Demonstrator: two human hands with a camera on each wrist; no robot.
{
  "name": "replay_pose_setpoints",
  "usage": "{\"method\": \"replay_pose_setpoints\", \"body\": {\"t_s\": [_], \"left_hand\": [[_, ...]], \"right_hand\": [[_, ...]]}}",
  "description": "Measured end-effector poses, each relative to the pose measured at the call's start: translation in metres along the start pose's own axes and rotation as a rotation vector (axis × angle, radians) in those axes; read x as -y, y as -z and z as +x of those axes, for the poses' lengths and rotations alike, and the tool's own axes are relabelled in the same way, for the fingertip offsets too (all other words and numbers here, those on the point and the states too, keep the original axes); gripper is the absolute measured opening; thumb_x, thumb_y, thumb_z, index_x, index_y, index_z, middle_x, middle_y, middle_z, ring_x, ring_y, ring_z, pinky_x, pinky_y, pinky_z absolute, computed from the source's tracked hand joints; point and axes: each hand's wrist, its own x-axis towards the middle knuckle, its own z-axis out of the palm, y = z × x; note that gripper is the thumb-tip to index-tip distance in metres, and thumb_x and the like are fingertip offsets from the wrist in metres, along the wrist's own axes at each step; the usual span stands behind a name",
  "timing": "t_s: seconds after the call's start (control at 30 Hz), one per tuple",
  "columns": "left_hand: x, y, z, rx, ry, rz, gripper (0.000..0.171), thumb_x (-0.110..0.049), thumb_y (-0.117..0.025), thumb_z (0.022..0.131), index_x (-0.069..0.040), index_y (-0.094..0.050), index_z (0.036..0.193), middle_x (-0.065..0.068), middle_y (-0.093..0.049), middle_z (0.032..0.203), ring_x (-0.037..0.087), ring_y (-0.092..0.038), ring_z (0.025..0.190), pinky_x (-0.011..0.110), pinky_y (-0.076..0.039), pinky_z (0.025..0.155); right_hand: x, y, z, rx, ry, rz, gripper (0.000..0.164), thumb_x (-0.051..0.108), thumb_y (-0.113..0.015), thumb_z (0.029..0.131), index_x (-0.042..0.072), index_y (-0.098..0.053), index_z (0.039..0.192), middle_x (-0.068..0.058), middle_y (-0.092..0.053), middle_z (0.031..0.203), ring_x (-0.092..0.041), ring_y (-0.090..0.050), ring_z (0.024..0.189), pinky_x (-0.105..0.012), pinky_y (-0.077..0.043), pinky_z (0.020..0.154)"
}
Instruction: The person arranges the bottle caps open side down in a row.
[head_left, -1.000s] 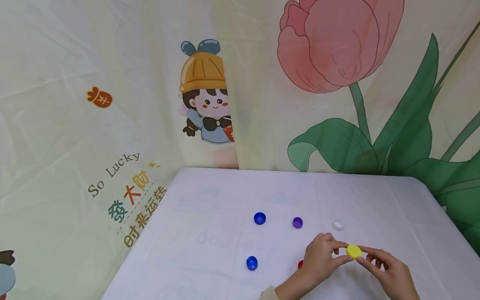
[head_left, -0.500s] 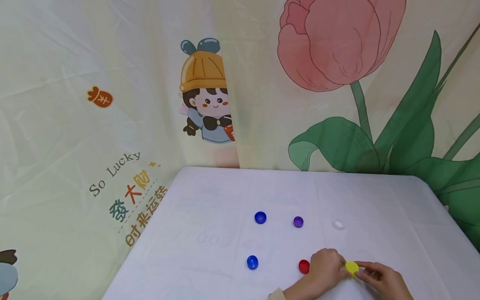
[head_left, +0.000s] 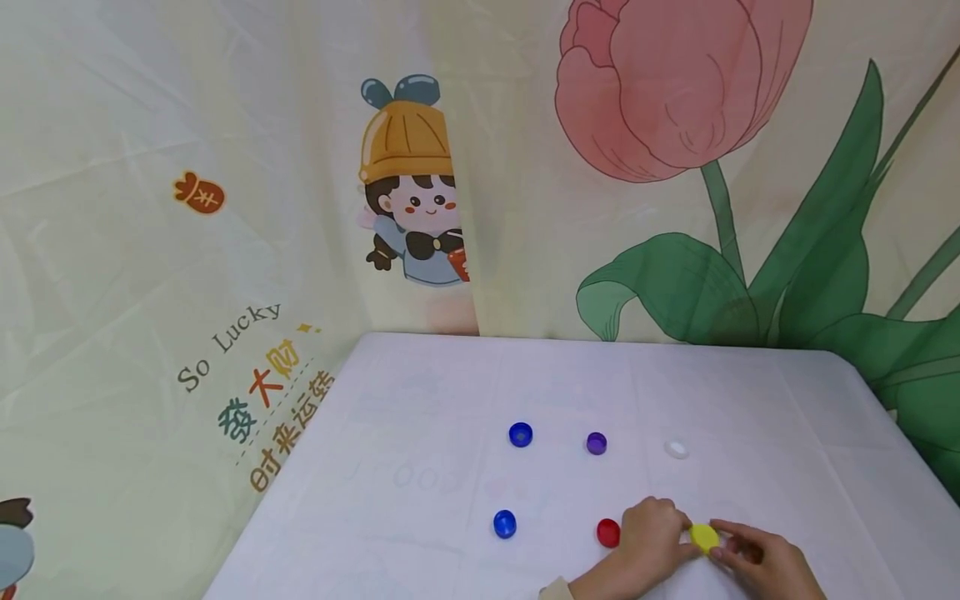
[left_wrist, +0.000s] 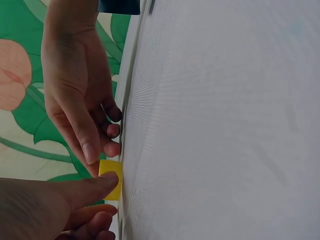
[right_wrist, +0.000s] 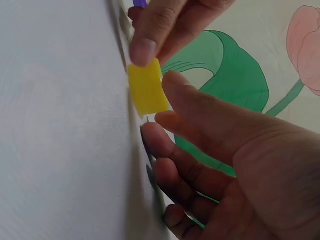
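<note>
While the yellow cap (head_left: 703,540) is pinched by its rim between thumb and forefinger of the left hand (head_left: 651,540), it is flanked at about four o'clock by the right hand (head_left: 768,562), whose fingers are held loosely beside it and seem meant for steadying rather than grasping; whether the cap is touched by them cannot be told for sure. The cap is held low, at or barely above the bench (head_left: 390,400), and the rim is presumably chosen so that the flat face is left uncovered. At nine o'clock from it the red cap (head_left: 608,533) is placed, just beside the left hand, with a blue cap (head_left: 505,524) farther out on the same bearing. Beyond these, another row is formed, the white ring (head_left: 677,449), the purple cap (head_left: 596,443) and a second blue cap (head_left: 521,434) being set roughly at twelve o'clock from the yellow, red and first blue pieces; by such spacing, each piece is apparently meant to be easily told apart and reached.
</note>
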Motion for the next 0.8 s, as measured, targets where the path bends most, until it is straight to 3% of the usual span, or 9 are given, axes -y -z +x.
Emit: {"method": "replay_pose_setpoints", "body": {"t_s": [0.13, 0.3, 0.47, 0.57, 0.7, 0.8], "left_hand": [[0.001, 0.003, -0.002, 0.008, 0.026, 0.014, 0.032, -0.051, -0.075, 0.069, -0.034, -0.073, 0.096, -0.016, -0.056, 0.073, 0.000, -0.049, 0.067, 0.017, -0.033, 0.049], [0.013, 0.024, -0.001, -0.027, 0.052, -0.056, 0.034, -0.046, -0.077, 0.069, -0.031, -0.073, 0.099, -0.017, -0.050, 0.065, -0.002, -0.044, 0.060, 0.015, -0.031, 0.047], [0.041, 0.053, -0.008, -0.094, 0.061, -0.274, 0.032, -0.035, -0.078, 0.072, -0.024, -0.072, 0.101, -0.015, -0.048, 0.061, -0.005, -0.036, 0.054, 0.012, -0.028, 0.047], [0.060, 0.066, -0.015, -0.133, 0.075, -0.446, 0.030, -0.028, -0.077, 0.074, -0.018, -0.071, 0.102, -0.011, -0.051, 0.064, -0.005, -0.038, 0.054, 0.011, -0.032, 0.049], [0.082, 0.071, -0.026, -0.233, 0.103, -0.603, 0.027, -0.022, -0.077, 0.076, -0.015, -0.070, 0.101, -0.008, -0.051, 0.065, -0.003, -0.043, 0.056, 0.012, -0.037, 0.050], [0.093, 0.066, -0.036, -0.289, 0.130, -0.663, 0.023, -0.018, -0.076, 0.076, -0.013, -0.070, 0.098, -0.007, -0.051, 0.064, -0.001, -0.045, 0.056, 0.014, -0.040, 0.050]], "right_hand": [[0.005, 0.006, -0.005, -0.027, 0.030, -0.015, 0.063, 0.037, -0.077, 0.071, 0.001, -0.060, 0.119, 0.002, -0.056, 0.075, -0.014, -0.046, 0.066, -0.022, -0.038, 0.054], [0.023, 0.015, -0.010, -0.054, 0.055, 0.008, 0.057, 0.039, -0.070, 0.079, 0.002, -0.059, 0.121, 0.000, -0.058, 0.080, -0.015, -0.049, 0.071, -0.023, -0.041, 0.056], [0.057, 0.013, -0.014, -0.047, 0.091, 0.130, 0.044, 0.033, -0.065, 0.086, 0.007, -0.060, 0.121, -0.001, -0.058, 0.084, -0.016, -0.048, 0.075, -0.024, -0.041, 0.062], [0.076, 0.006, -0.017, -0.082, 0.167, 0.215, 0.035, 0.030, -0.065, 0.087, 0.012, -0.063, 0.117, 0.001, -0.058, 0.081, -0.013, -0.049, 0.073, -0.023, -0.042, 0.062], [0.093, -0.007, -0.019, -0.156, 0.244, 0.282, 0.028, 0.032, -0.065, 0.086, 0.017, -0.067, 0.110, 0.004, -0.060, 0.078, -0.009, -0.051, 0.072, -0.024, -0.040, 0.064], [0.103, -0.016, -0.018, -0.170, 0.218, 0.342, 0.028, 0.030, -0.066, 0.086, 0.016, -0.067, 0.111, 0.001, -0.062, 0.078, -0.010, -0.053, 0.072, -0.024, -0.040, 0.065]]}}
